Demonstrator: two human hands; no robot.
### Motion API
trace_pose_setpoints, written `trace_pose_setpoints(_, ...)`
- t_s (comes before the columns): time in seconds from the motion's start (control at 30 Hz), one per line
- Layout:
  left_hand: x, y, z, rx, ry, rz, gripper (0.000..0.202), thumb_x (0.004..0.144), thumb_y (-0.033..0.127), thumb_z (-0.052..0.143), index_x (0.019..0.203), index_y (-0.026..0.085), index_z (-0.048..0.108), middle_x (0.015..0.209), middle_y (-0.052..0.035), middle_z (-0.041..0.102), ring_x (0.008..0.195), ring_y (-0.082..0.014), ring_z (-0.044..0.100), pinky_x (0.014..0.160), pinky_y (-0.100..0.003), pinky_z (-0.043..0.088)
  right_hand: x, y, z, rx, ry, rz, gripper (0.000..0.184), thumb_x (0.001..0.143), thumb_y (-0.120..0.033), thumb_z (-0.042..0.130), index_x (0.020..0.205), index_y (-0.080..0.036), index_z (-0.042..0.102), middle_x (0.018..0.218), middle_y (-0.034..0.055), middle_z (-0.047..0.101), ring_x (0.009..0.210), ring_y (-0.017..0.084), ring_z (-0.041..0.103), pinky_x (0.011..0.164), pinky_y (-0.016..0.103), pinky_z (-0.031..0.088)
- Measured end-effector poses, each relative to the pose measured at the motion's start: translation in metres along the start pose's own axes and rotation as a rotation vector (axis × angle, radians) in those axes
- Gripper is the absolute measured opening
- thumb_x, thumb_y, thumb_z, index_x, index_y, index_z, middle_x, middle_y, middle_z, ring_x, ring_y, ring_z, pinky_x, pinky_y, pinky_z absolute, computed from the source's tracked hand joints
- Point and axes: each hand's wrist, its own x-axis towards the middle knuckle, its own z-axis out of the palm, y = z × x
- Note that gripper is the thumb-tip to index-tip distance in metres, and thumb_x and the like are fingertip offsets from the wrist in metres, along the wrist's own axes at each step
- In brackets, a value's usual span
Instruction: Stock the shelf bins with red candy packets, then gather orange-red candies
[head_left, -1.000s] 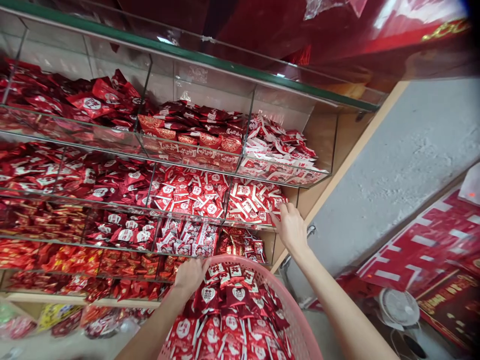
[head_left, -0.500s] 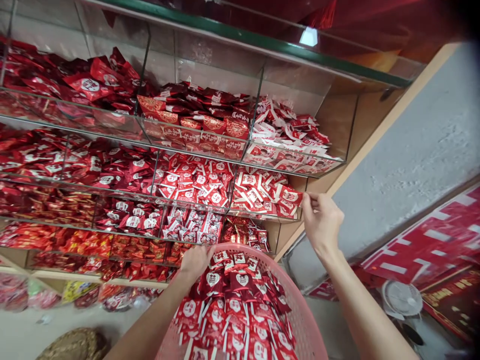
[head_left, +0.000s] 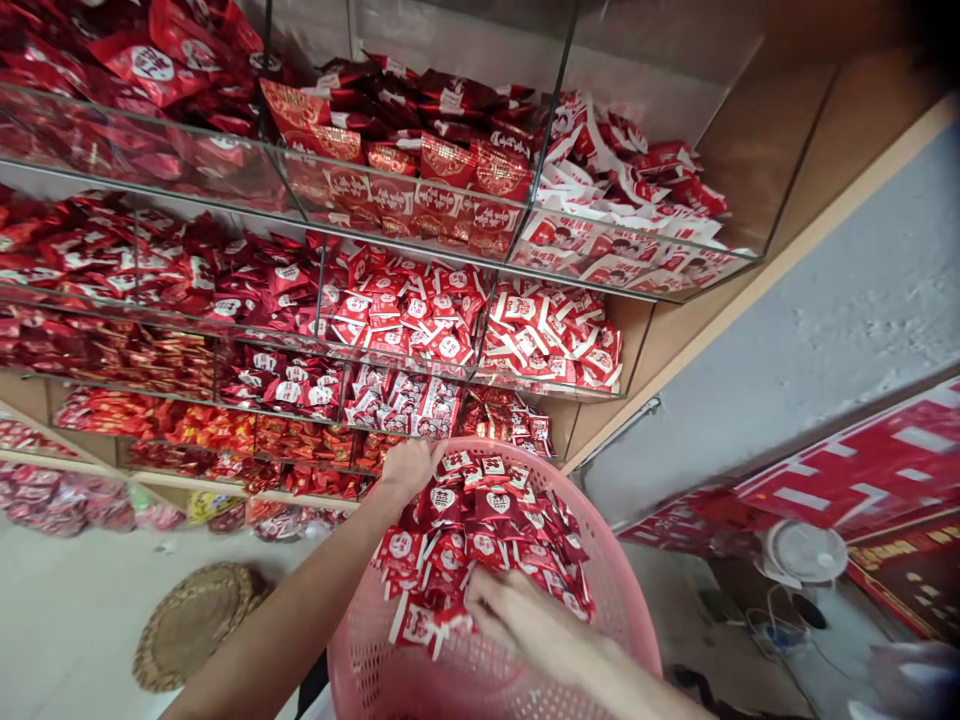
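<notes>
A pink plastic basket (head_left: 637, 610) with holes in its wall stands in front of me, with many small red and white packets (head_left: 495, 505) piled on its far side. My left hand (head_left: 409, 472) is closed over the basket's far rim. Inside the basket, my right hand (head_left: 499, 605) is closed, knuckles up, at the near edge of the pile. A red packet (head_left: 452, 612) shows at its fingertips, partly hidden by the hand and slightly blurred. Beside it lies another packet (head_left: 416, 625) with a broad white edge.
Shelves with clear-fronted bins (head_left: 630, 245) of red packets rise ahead, their wooden side panel (head_left: 697, 330) at the right. A round woven stool (head_left: 196, 620) stands on the floor at left. To the right are a grey wall (head_left: 810, 330) and a white fan (head_left: 806, 550).
My right hand has moved from the bin at the right, where it pinched a packet, down into the basket. My left hand stays on the rim. The view has shifted downward.
</notes>
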Motion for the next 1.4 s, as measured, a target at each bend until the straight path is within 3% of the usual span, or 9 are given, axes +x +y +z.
trace_pose_setpoints(0.1,-0.001,0.001,-0.003,-0.001,-0.027,-0.007,0.063,0.087,0.054,0.014,0.096,0.01,0.058,0.084,-0.0146,0.063,0.083,-0.0265,0.06,0.069,-0.034,0.045,-0.009,0.004,0.019,-0.094,-0.116,-0.008,0.014,0.08,-0.017,0.038,0.078,-0.018,0.052,0.066,0.0007,0.055,0.049,0.009,0.041,0.045,0.022,0.025)
trace_pose_setpoints(0.27,-0.002,0.002,-0.008,0.003,-0.032,0.007,0.065,0.087,0.053,0.011,0.094,0.011,0.059,0.084,-0.0147,0.063,0.084,-0.0263,0.06,0.069,-0.034,0.044,-0.017,0.008,0.031,-0.065,-0.136,0.002,0.015,0.079,-0.015,0.04,0.087,-0.018,0.053,0.084,0.0042,0.059,0.064,0.012,0.052,0.053,0.021,0.033)
trace_pose_setpoints(0.5,-0.001,0.002,-0.005,0.028,-0.007,0.005,0.066,0.086,0.054,0.01,0.094,0.01,0.058,0.081,-0.0145,0.062,0.081,-0.0265,0.06,0.067,-0.033,0.045,-0.025,0.02,0.051,-0.106,-0.247,-0.013,0.03,0.073,-0.003,0.037,0.094,-0.016,0.053,0.101,0.0066,0.056,0.075,0.014,0.056,0.064,0.023,0.042)
trace_pose_setpoints(0.7,-0.001,0.001,-0.003,0.017,-0.001,0.014,0.065,0.086,0.054,0.011,0.094,0.011,0.058,0.079,-0.0136,0.063,0.078,-0.0262,0.061,0.064,-0.033,0.045,-0.028,0.036,0.07,-0.253,-0.325,0.056,0.043,0.068,0.003,0.035,0.104,-0.015,0.051,0.117,0.0094,0.051,0.08,0.016,0.059,0.069,0.026,0.046)
trace_pose_setpoints(0.9,-0.001,0.001,-0.004,0.019,-0.024,0.015,0.066,0.087,0.053,0.009,0.098,0.011,0.058,0.083,-0.0148,0.063,0.082,-0.0263,0.06,0.067,-0.034,0.044,-0.022,0.03,0.071,-0.223,-0.351,0.091,0.045,0.067,-0.001,0.039,0.108,-0.016,0.051,0.119,0.0094,0.05,0.085,0.019,0.06,0.072,0.028,0.047)
trace_pose_setpoints(1.03,-0.001,0.0,-0.003,0.021,-0.013,0.013,0.064,0.087,0.054,0.012,0.098,0.01,0.058,0.082,-0.0147,0.063,0.08,-0.0268,0.061,0.067,-0.034,0.044,-0.019,0.019,0.051,-0.159,-0.392,0.165,0.037,0.071,-0.011,0.047,0.107,-0.017,0.054,0.115,0.0101,0.054,0.089,0.022,0.059,0.073,0.029,0.046)
trace_pose_setpoints(1.13,-0.001,-0.001,-0.001,0.019,-0.004,0.005,0.064,0.087,0.054,0.012,0.097,0.011,0.058,0.082,-0.0146,0.063,0.08,-0.0268,0.061,0.066,-0.034,0.045,-0.015,0.015,0.018,-0.107,-0.304,0.131,0.03,0.077,-0.025,0.049,0.106,-0.02,0.054,0.106,0.0075,0.058,0.089,0.022,0.058,0.071,0.028,0.045)
trace_pose_setpoints(1.4,0.001,-0.003,0.002,0.028,0.035,0.013,0.059,0.087,0.051,0.017,0.092,0.01,0.059,0.077,-0.0144,0.063,0.076,-0.0287,0.062,0.062,-0.036,0.046,0.02,0.008,-0.116,-0.219,0.453,0.019,0.024,0.087,-0.028,0.036,0.099,-0.02,0.056,0.09,0.0048,0.06,0.079,0.015,0.056,0.07,0.028,0.041)
